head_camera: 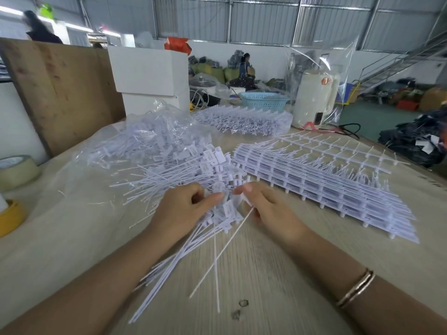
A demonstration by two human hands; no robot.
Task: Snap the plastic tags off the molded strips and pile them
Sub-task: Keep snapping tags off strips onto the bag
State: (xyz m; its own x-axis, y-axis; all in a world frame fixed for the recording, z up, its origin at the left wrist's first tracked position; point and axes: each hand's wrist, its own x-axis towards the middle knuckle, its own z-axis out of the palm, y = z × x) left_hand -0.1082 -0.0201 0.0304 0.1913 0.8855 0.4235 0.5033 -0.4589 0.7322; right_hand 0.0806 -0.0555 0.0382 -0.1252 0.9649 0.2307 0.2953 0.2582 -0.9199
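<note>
My left hand (187,209) grips a bunch of white plastic tags (217,221) whose long tails fan down toward me over the table. My right hand (266,209) pinches a thin white runner strip (225,247) right beside that bunch, fingertips almost meeting those of the left. Behind my hands lies a loose pile of snapped-off tags (169,163), partly on clear plastic film. A stack of molded strips (326,184) with tags attached lies to the right, and a second bundle of strips (244,122) lies further back.
Tape rolls (14,172) sit at the left edge. A white box (150,73), a blue basket (264,101) and a bagged white appliance (314,100) stand at the back of the wooden table (302,274). People work in the background.
</note>
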